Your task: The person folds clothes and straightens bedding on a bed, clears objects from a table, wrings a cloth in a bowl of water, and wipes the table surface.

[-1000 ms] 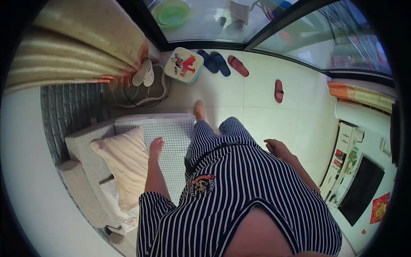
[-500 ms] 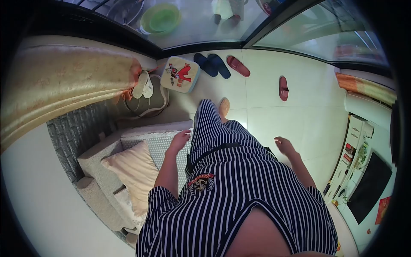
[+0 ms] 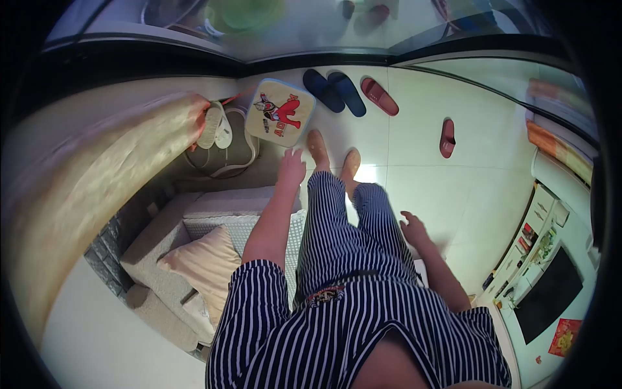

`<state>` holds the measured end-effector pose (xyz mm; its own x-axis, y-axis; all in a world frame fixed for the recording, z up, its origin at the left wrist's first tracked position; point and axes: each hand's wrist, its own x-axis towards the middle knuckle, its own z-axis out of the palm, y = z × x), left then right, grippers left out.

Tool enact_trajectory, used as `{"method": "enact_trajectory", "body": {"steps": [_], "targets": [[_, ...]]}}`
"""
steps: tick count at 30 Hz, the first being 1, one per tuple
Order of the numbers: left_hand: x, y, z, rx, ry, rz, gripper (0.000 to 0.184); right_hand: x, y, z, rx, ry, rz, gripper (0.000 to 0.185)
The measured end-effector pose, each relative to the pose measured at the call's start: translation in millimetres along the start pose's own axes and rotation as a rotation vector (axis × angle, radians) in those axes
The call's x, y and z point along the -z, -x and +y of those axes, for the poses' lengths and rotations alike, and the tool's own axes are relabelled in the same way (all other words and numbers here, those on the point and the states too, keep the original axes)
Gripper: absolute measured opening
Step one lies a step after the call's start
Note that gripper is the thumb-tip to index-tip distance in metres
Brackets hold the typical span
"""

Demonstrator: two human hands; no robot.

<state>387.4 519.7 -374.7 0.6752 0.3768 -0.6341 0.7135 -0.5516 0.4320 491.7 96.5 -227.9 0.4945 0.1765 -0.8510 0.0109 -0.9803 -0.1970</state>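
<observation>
My left hand (image 3: 292,166) reaches forward over the floor, fingers stretched out with nothing in them. Nearest to it is a square, stool-like piece (image 3: 281,112) with a pale top, a blue rim and a red cartoon figure; a small gap seems to part them. My right hand (image 3: 414,231) hangs beside my right thigh, fingers apart and holding nothing. Both feet, in tan slippers (image 3: 352,163), show on the tiles past my striped trousers.
Dark blue slippers (image 3: 346,93) and red slippers (image 3: 379,96) lie by the glass door frame. A sofa (image 3: 162,240) with a beige cushion (image 3: 206,267) is on the left, below a curtain (image 3: 123,162). A white cabinet (image 3: 528,227) and television (image 3: 550,295) stand on the right.
My left hand has moved forward from beside my thigh towards the square piece. Both feet now show, and the view has moved closer to the square piece. My right hand stays low at my side.
</observation>
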Motion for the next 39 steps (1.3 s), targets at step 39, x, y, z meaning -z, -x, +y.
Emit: {"method": "enact_trajectory", "body": {"steps": [39], "targets": [[-225.5, -153.9, 81.8, 0.556, 0.665, -0.288, 0.039, -138.5, -606.0, -84.3, 0.154, 0.024, 0.195, 0.054]]}}
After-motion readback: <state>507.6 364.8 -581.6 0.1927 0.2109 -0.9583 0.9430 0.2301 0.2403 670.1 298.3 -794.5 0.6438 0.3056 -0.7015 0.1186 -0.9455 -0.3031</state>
